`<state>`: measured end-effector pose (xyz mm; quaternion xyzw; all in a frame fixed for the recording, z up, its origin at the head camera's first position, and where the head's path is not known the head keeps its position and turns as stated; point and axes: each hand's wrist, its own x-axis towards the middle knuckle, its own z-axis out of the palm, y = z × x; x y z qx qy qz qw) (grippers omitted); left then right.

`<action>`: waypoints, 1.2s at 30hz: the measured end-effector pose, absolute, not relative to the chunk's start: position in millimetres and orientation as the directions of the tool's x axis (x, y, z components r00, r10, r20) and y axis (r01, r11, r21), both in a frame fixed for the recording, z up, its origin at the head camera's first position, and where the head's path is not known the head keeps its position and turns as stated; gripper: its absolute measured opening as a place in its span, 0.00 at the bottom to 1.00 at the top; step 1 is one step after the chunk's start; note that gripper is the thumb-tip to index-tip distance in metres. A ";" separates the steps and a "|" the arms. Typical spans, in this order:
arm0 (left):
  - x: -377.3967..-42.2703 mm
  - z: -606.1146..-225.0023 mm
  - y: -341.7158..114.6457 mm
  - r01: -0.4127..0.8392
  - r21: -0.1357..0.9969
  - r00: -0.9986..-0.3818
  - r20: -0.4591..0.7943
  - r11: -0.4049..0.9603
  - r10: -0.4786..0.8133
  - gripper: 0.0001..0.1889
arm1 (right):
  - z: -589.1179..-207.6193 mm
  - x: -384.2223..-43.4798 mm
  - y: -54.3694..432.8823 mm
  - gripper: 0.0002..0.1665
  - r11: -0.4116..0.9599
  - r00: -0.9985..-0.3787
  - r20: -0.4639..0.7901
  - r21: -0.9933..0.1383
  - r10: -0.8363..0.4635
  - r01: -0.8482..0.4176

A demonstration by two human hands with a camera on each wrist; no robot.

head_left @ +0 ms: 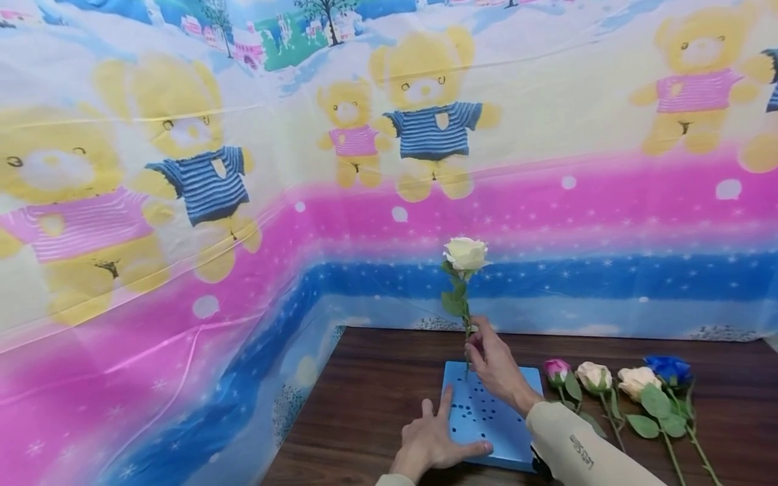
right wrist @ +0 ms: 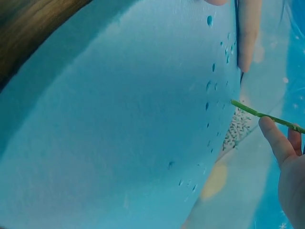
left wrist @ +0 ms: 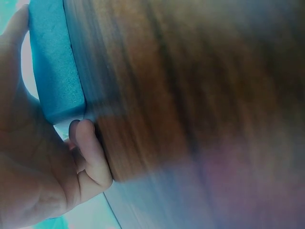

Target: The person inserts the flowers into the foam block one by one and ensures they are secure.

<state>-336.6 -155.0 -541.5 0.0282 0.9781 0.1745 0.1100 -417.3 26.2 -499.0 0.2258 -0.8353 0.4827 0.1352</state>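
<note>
My right hand (head_left: 500, 368) pinches the green stem (right wrist: 248, 109) of a white rose (head_left: 466, 254) between thumb and fingers. The rose stands nearly upright, bloom on top, and the lower tip of its stem is close over the far part of a blue foam block (head_left: 507, 439). Small dark holes dot the block's top. My left hand (head_left: 428, 432) presses the block's near left corner, index finger straight along the left side and thumb across the near edge. In the left wrist view, the other fingers (left wrist: 90, 152) bend beside the foam's corner.
On the dark wooden table (head_left: 340, 405), right of the block, lie a pink rose (head_left: 556, 371), two cream roses, one of them (head_left: 594, 376) beside the pink, and a blue rose (head_left: 668, 368). A bear-print cloth (head_left: 516, 196) hangs behind and to the left.
</note>
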 end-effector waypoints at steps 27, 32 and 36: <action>-337.6 -539.7 -152.9 0.020 0.328 -0.971 -0.219 0.945 0.096 0.67 | -506.5 -427.8 24.3 0.27 0.477 -0.834 0.412 -0.686 -0.367 -0.549; -337.8 -538.1 -153.0 0.019 0.323 -0.971 -0.219 0.946 0.094 0.68 | -507.2 -429.5 25.4 0.28 0.471 -0.849 0.368 -0.713 -0.380 -0.520; -337.6 -538.1 -152.4 0.022 0.315 -0.971 -0.218 0.949 0.095 0.68 | -508.8 -429.6 25.5 0.28 0.477 -0.861 0.347 -0.724 -0.372 -0.498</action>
